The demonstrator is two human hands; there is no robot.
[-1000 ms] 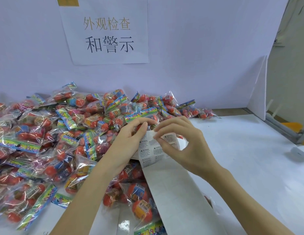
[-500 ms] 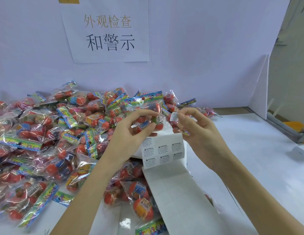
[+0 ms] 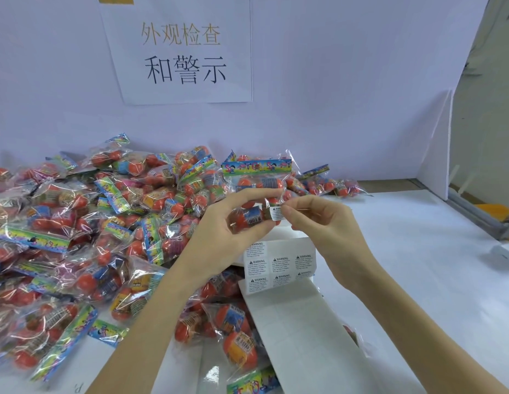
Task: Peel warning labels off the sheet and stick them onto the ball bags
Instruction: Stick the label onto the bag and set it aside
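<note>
A: Label, where is it?
B: Pinched at the fingertips of the right hand, touching the clear front of a bag. The rest of that hand's fingers are curled in loosely.

A: And the bag?
B: The left hand holds it up above the table, thumb and fingers closed on its lower part, around an orange ball. Its colourful header card is at the top, upright. The two hands are just beside each other, the label between them.

A: Where is the sheet?
B: Right below the hands, lying over the near edge of the pile. Its far end still carries rows of labels printed WARNING. The nearer stretch of it is bare backing, running toward the person.

A: The pile?
B: It fills the left of the table, back to the white wall. Some bags also lie under and beside the sheet.

A: Anything on the wall?
B: A paper sign with printed characters, above the pile.
</note>
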